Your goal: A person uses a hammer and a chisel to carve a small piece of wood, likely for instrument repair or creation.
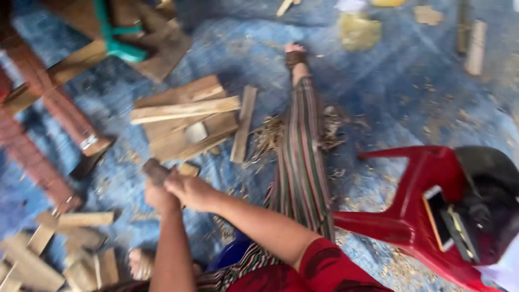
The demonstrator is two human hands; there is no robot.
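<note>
Wood is what I have in my hands. My left hand and my right hand are pressed close together, both wrapped around one dark stick of wood. A small pale block sits right at my right hand's knuckles; the picture is blurry, so I cannot tell if I hold it or if it just lies there.

The stick is just below the pile of cut boards on the blue mat. My leg in the striped cloth stretches out to the right of that pile, and my bare foot is past its far end.

I think things could go wrong here. My hands are so close that one could slip and knock the other. The stick looks rough, so a splinter could poke me. My leg lies very near the pile, so a swinging stick or a sliding board could hit it. Wood chips lie beside the pile, by my leg, and they could scratch. The red plastic chair, well to the right of the pile, could get bumped by my elbow.
</note>
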